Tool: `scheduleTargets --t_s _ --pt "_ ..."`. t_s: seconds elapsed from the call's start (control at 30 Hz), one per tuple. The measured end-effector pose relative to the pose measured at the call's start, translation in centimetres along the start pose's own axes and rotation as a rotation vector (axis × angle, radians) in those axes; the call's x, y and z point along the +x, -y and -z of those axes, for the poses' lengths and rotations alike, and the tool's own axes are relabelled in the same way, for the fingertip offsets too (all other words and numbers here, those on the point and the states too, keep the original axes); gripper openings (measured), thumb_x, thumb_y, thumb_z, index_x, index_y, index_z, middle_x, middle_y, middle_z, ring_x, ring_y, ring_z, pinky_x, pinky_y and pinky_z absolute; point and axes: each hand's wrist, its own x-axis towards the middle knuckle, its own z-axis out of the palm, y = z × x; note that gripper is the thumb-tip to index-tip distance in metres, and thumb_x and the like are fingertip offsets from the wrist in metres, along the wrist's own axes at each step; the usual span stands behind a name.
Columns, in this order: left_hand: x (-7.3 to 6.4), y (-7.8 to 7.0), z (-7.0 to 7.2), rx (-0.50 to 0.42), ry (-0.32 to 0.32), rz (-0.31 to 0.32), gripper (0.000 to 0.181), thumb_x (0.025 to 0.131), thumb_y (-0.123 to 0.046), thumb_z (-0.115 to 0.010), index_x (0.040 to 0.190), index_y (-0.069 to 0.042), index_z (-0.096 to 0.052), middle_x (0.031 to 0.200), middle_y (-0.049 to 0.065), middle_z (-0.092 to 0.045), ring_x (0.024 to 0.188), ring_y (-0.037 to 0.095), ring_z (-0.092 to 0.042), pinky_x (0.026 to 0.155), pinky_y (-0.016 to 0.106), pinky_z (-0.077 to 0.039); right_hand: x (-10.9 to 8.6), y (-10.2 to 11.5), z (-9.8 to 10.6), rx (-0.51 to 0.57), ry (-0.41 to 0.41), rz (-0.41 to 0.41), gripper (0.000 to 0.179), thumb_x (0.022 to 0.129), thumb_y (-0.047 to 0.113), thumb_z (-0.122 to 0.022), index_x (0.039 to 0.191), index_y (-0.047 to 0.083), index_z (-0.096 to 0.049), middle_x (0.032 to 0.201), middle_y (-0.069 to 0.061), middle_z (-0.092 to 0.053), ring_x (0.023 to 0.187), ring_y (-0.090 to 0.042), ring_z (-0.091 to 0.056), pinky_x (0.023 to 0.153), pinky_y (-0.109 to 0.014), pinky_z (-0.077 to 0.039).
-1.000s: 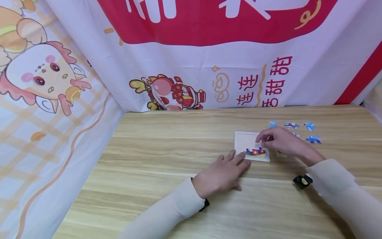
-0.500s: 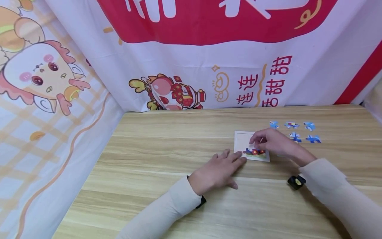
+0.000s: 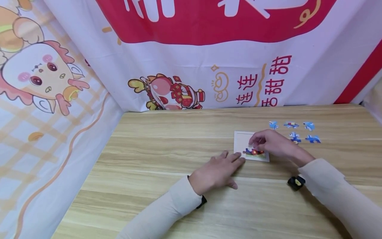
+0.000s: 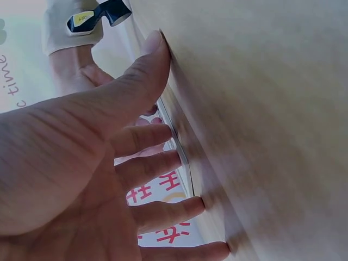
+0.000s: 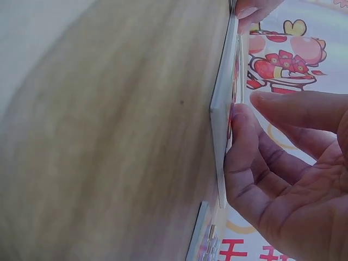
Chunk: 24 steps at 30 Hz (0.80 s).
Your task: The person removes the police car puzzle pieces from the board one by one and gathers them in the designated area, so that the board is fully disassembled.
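Observation:
A white puzzle tray [image 3: 241, 141] lies on the table, with joined pieces [image 3: 249, 152] of a red-and-blue train along its lower part. My left hand [image 3: 215, 173] rests flat with fingers spread, its fingertips at the tray's lower left corner. In the left wrist view, the left palm [image 4: 60, 168] holds nothing. Over the tray my right hand [image 3: 270, 142] is bent at the fingers. The right wrist view shows its index fingertip [image 5: 239, 111] touching the pieces in the tray [image 5: 220, 103], the thumb [image 5: 288, 106] apart from it and no piece seen between them.
Right of the tray lie several loose blue puzzle pieces, among them a train piece [image 3: 291, 125], a corner-like piece [image 3: 309, 125] and a blue piece [image 3: 312, 139]. Another piece [image 5: 200, 234] lies near the tray. A printed cloth [image 3: 191, 59] hangs behind the wooden table [image 3: 167, 142].
My right hand has shifted left over the tray and its fingers lie closer to the train pieces. A blue-and-white piece behind it has come into fuller view. The left hand has slid slightly left.

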Motion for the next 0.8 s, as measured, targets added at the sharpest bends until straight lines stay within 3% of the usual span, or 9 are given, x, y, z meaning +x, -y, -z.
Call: scheduleTargets --t_s 0.8 --pt "0.04 -0.08 -0.05 0.01 0.001 0.009 0.088 0.088 -0.05 -0.078 0.163 -0.026 -0.038 0.173 -0.006 -0.03 0.157 0.033 -0.034 0.114 0.061 -0.045 0.23 0.03 0.16 0.045 0.041 -0.044 0.025 0.098 -0.003 -0.06 0.118 0.002 -0.074 0.112 -0.013 -0.072 0.099 -0.023 -0.062 0.088 -0.035 -0.053"
